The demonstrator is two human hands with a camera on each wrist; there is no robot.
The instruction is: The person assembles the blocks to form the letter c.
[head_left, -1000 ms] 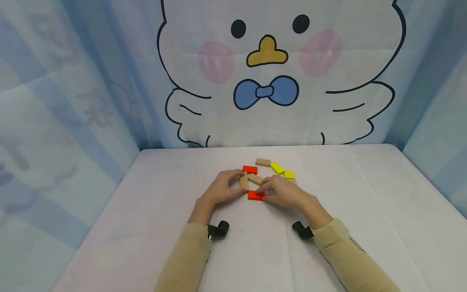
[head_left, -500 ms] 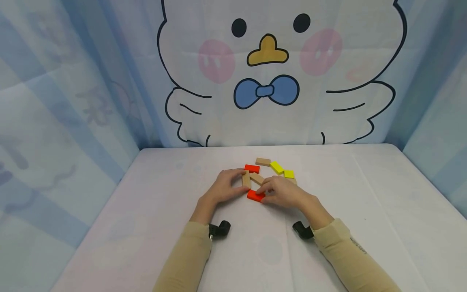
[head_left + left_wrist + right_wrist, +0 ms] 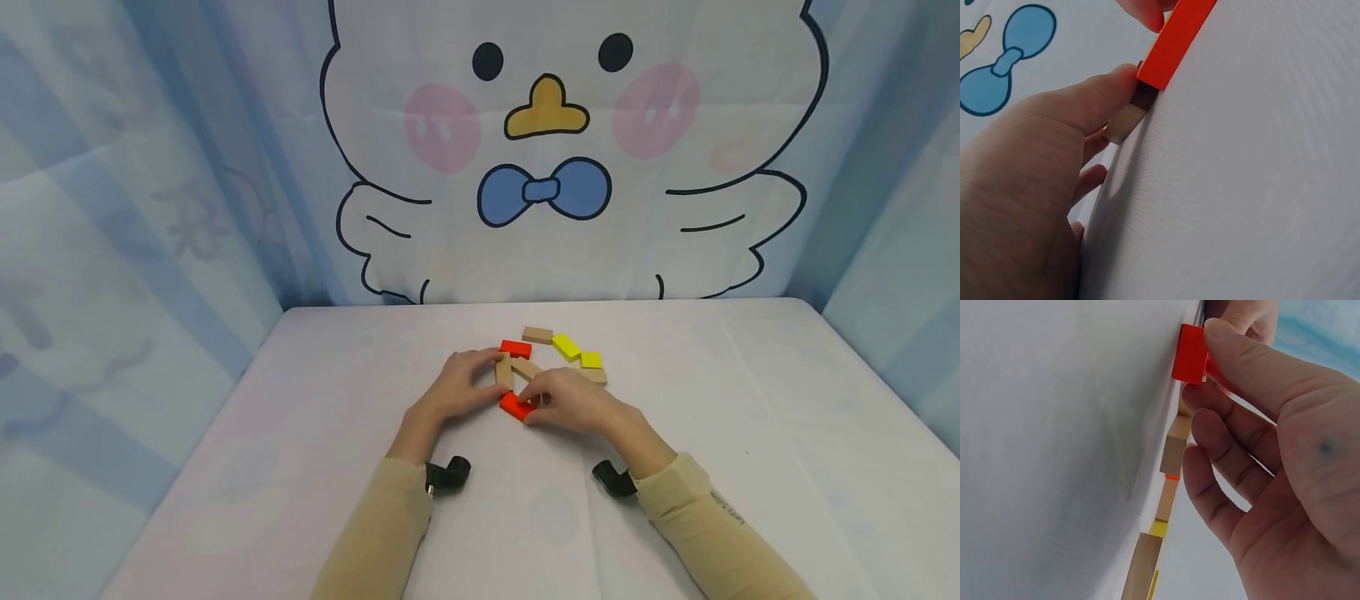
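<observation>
- Pale surface, cartoon-print curtain behind.
- Left hand grips leftmost wooden block end to end, thumb nearest.
- Near red block, angled at that block's near end, pinched by right hand.
- Yellow blocks beyond.

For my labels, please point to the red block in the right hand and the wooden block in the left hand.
Red block (image 3: 1189, 354), right wrist view: the face toward the camera.
Wooden block (image 3: 504, 373), head view: middle of its upper face.
</observation>
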